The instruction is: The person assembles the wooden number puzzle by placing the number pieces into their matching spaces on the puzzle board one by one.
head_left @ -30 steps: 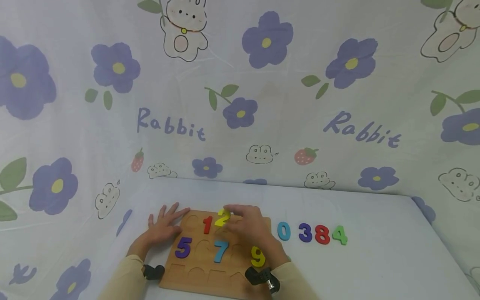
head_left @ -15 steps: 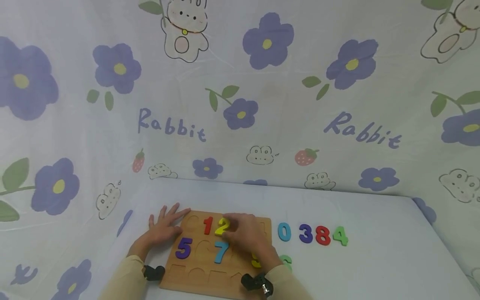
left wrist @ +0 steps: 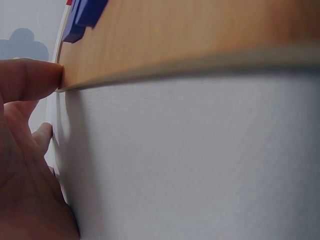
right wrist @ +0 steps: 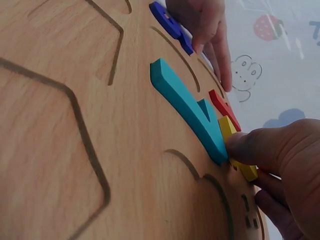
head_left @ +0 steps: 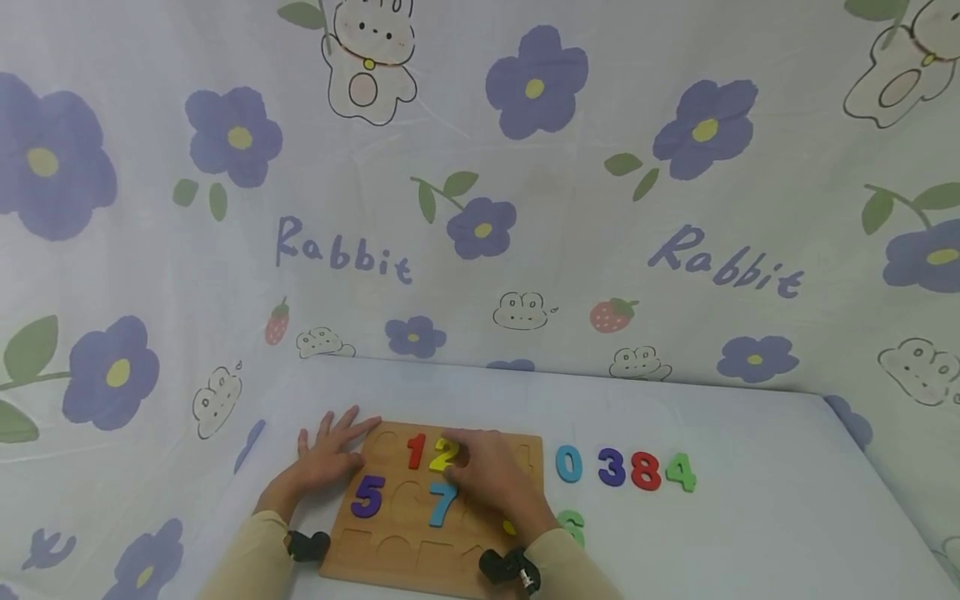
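Note:
My right hand (head_left: 491, 471) pinches the yellow number 2 (head_left: 444, 455) between thumb and fingers at the top row of a wooden number puzzle board (head_left: 401, 527). In the right wrist view the yellow 2 (right wrist: 247, 169) sits low against the board, partly covered by the thumb. Spread fingers of my left hand (head_left: 326, 457) lie at the board's upper left, and the left wrist view has a fingertip touching its edge. A red 1 (head_left: 416, 451), a purple 5 (head_left: 367, 497) and a light blue 7 (head_left: 442, 506) are on the board. My right forearm mostly hides a yellow 9 (head_left: 510, 527).
Right of the board, a blue 0 (head_left: 568, 464), purple 3 (head_left: 611, 467), red 8 (head_left: 646, 471) and green 4 (head_left: 681, 472) lie in a row on the white table (head_left: 765, 500). A green 6 (head_left: 574, 525) is partly behind the right sleeve. A printed curtain (head_left: 570, 208) hangs behind.
My right hand has lowered the yellow 2 from above the board down onto it, just right of the red 1. The green 6 has come into view. My left hand stays put.

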### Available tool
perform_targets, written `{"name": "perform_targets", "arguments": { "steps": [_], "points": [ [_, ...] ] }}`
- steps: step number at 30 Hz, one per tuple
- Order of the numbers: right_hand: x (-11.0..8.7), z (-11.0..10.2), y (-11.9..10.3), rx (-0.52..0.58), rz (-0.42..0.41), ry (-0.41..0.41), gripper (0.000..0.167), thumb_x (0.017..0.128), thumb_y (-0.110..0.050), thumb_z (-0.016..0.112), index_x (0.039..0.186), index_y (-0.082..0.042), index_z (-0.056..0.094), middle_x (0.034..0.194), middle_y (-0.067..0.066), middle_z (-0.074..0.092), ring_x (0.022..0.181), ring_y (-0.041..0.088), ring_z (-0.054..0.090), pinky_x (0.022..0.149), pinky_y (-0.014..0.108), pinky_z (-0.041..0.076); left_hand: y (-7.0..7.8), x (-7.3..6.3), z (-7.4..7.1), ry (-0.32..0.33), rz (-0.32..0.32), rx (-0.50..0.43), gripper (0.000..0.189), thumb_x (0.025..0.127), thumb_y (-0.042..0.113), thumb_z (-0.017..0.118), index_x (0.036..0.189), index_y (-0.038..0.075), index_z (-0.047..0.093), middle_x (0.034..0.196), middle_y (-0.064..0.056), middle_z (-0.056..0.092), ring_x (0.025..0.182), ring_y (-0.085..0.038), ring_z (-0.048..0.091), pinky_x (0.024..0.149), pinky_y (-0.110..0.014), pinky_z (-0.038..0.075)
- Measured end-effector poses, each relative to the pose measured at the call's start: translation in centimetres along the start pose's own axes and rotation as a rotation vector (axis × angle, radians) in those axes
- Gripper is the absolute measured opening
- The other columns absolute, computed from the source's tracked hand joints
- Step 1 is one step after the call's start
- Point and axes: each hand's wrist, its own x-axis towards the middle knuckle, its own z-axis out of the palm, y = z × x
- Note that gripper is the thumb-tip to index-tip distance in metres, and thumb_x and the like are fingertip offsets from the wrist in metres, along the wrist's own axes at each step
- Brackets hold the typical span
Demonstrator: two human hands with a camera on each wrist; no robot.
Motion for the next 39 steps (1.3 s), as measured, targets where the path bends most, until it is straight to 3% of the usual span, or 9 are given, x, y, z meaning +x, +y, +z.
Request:
{"name": "perform_targets", "arguments": {
  "steps": [4, 12, 15, 21, 24, 28, 39],
  "points": [
    [0.3, -0.1, -0.1, -0.032, -0.004, -0.017, 0.055, 0.096, -0.020, 0.084, 0.149, -0.016, 0.070, 0.122, -0.001, 0.078, 0.097, 0.012, 0.063, 0.091, 0.031, 0.061, -1.2, 0.5, 0.4, 0.026, 0.035, -0.006, 0.069, 0.097, 0.026, 0.062, 0.165, 0.032, 0.051, 0.182, -0.025, 0.016, 0.164, -0.062, -0.011, 0.118, -0.086, -0.021],
    [0.4, -0.5, -0.3, -0.045, -0.016, -0.046, 0.055, 0.096, -0.019, 0.083, 0.149, -0.014, 0.069, 0.122, 0.001, 0.078, 0.098, 0.014, 0.064, 0.093, 0.033, 0.061, -1.4, 0.5, 0.3, 0.034, 0.058, -0.042, 0.069, 0.096, 0.028, 0.064, 0.163, 0.034, 0.053, 0.181, -0.025, 0.017, 0.162, -0.064, -0.013, 0.115, -0.087, -0.024],
    [0.3, -0.7, -0.2, -0.048, -0.009, -0.046, 0.057, 0.096, -0.022, 0.084, 0.150, -0.014, 0.068, 0.128, 0.001, 0.077, 0.104, 0.015, 0.064, 0.100, 0.037, 0.061, -1.4, 0.6, 0.4, 0.044, 0.066, -0.045, 0.069, 0.095, 0.028, 0.064, 0.163, 0.035, 0.054, 0.181, -0.025, 0.017, 0.163, -0.063, -0.012, 0.114, -0.087, -0.025],
    [-0.4, -1.7, 0.4, 0.001, 0.004, -0.019, 0.058, 0.095, -0.024, 0.083, 0.151, -0.017, 0.068, 0.139, 0.003, 0.076, 0.114, 0.021, 0.067, 0.104, 0.045, 0.062, -0.6, 0.5, -0.1, 0.013, 0.017, -0.009, 0.070, 0.096, 0.022, 0.063, 0.165, 0.029, 0.052, 0.182, -0.025, 0.015, 0.164, -0.062, -0.012, 0.117, -0.086, -0.024],
    [-0.9, -2.6, 0.5, 0.051, 0.030, -0.015, 0.058, 0.096, -0.028, 0.084, 0.152, -0.019, 0.067, 0.146, 0.006, 0.073, 0.128, 0.029, 0.069, 0.107, 0.052, 0.061, 0.2, 0.3, -0.4, -0.008, -0.008, 0.002, 0.071, 0.096, 0.020, 0.062, 0.166, 0.024, 0.050, 0.182, -0.025, 0.013, 0.164, -0.061, -0.013, 0.119, -0.085, -0.022],
    [-2.0, -4.3, 0.5, 0.104, 0.063, 0.007, 0.059, 0.096, -0.032, 0.086, 0.151, -0.022, 0.068, 0.151, 0.005, 0.070, 0.144, 0.036, 0.063, 0.115, 0.059, 0.055, 0.1, 0.3, -0.2, -0.003, -0.006, 0.007, 0.071, 0.096, 0.021, 0.062, 0.166, 0.023, 0.050, 0.182, -0.025, 0.014, 0.164, -0.062, -0.012, 0.119, -0.085, -0.020],
    [-6.0, -8.6, 1.8, 0.093, 0.077, 0.036, 0.055, 0.093, -0.035, 0.088, 0.145, -0.027, 0.073, 0.148, -0.004, 0.073, 0.145, 0.031, 0.063, 0.117, 0.061, 0.053, 0.0, 0.3, 0.0, 0.004, -0.002, -0.007, 0.071, 0.096, 0.019, 0.062, 0.165, 0.025, 0.051, 0.182, -0.025, 0.015, 0.164, -0.062, -0.010, 0.119, -0.086, -0.021]
  ]
}}
